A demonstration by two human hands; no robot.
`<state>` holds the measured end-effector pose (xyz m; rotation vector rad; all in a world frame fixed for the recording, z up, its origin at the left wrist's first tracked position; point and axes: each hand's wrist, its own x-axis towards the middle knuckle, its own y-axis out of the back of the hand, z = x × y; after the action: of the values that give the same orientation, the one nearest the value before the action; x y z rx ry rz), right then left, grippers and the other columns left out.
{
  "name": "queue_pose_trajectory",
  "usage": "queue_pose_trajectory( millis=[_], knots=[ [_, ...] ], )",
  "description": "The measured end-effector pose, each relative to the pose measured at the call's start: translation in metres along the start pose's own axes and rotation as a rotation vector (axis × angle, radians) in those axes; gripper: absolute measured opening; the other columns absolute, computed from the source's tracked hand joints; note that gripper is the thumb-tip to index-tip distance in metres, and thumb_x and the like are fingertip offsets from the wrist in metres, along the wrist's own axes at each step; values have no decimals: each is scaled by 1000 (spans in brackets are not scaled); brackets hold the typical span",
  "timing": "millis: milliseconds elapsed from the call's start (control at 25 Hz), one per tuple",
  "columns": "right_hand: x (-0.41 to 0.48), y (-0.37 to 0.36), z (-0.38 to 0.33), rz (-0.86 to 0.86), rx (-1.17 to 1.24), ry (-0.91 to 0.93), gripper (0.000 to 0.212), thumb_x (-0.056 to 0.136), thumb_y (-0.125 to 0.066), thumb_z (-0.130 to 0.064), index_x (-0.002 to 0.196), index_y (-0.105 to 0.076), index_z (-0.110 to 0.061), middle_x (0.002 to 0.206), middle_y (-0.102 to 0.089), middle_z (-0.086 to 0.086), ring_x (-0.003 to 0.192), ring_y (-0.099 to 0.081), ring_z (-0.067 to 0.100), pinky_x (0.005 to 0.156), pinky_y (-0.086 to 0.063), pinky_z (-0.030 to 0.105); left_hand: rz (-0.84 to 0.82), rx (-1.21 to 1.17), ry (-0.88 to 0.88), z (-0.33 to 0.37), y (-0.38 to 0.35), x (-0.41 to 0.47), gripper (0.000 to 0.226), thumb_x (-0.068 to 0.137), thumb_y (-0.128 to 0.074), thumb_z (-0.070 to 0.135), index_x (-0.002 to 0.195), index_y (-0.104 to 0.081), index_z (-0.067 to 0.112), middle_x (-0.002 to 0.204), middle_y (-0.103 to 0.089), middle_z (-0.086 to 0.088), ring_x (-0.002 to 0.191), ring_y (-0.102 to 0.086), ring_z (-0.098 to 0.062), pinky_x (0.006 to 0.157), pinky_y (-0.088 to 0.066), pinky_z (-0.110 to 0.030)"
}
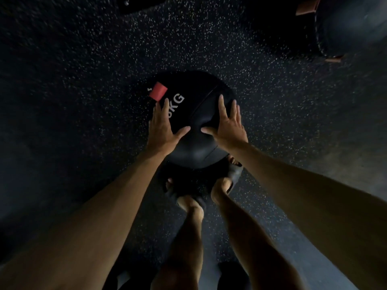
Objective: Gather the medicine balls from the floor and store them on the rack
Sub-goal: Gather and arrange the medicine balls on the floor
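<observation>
My left hand [162, 128] and right hand [229, 126] lie flat on the medicine ball [199, 91], one on each side. The fingers are straight and spread, and the thumbs point in toward each other across its near face. Neither hand curls round anything; they press the ball between the palms.

The ball is black, with a seam running down it, a red tag [158, 91] on its far left and white lettering [177, 101] ending in "KG". My left fingers cover the number in front of it. The ball sits in the middle of the scene, just far of my feet, and hides the toes of my dark sandals [234, 174]. I cannot tell whether it rests on the floor or is off it.

The floor [83, 80] is dark rubber flecked with pale specks. At the far right is another big dark rounded shape [345, 28] with a brownish tag [307, 7], cut off by the edge and too dim to make out.
</observation>
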<state>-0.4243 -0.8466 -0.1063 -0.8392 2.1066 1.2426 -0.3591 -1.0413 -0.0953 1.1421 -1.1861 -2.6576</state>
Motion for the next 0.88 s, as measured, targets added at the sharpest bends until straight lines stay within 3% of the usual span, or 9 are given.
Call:
queue_pose_trajectory(
  millis=[160, 280, 400, 520, 680, 880],
  knots=[
    [32, 28, -8, -44, 82, -70, 107, 86, -67, -56, 156, 13, -43, 167, 14, 8, 154, 11, 29, 122, -18, 55, -72, 5, 120, 5, 9, 11, 126, 74, -80, 54, 159, 8, 24, 166, 5, -19, 153, 1, -35, 122, -10, -53],
    [54, 48, -11, -47, 143, -148, 100, 89, -65, -55, 157, 7, -45, 168, 7, 4, 154, 4, 31, 119, -19, 57, -145, 63, 50, 3, 16, 26, 134, 69, -84, 52, 158, 13, 27, 165, 12, -16, 153, 4, -37, 122, -9, -55],
    [67, 59, -12, 72, 158, -231, 84, 93, -54, -61, 159, -6, -40, 166, -13, 8, 152, -14, 34, 116, -28, 55, -189, 130, -60, 12, 27, 54, 134, 67, -85, 52, 157, 13, 34, 165, 13, -16, 153, 4, -38, 121, -13, -58],
    [70, 67, -22, 206, 162, -302, 69, 99, -44, -58, 158, -23, -29, 154, -34, 15, 141, -33, 37, 108, -36, 51, -213, 199, -45, 29, 39, 85, 127, 69, -82, 56, 157, 8, 37, 166, 7, -14, 153, 1, -37, 119, -19, -56],
    [34, 52, -33, 250, 105, -138, 77, 97, -49, -56, 158, -16, -25, 159, -20, 15, 145, -24, 36, 111, -37, 53, -253, 302, -11, 52, 56, 123, 122, 69, -78, 63, 158, 0, 36, 165, -5, -17, 150, -16, -38, 113, -34, -58],
    [9, 22, -47, 199, 32, -123, 117, 83, -65, -66, 158, 15, -27, 165, 18, 17, 153, 10, 35, 122, -12, 48, -275, 297, 21, 90, 64, 169, 121, 66, -80, 64, 158, -7, 39, 162, -17, -18, 144, -30, -41, 110, -39, -57]
  ],
)
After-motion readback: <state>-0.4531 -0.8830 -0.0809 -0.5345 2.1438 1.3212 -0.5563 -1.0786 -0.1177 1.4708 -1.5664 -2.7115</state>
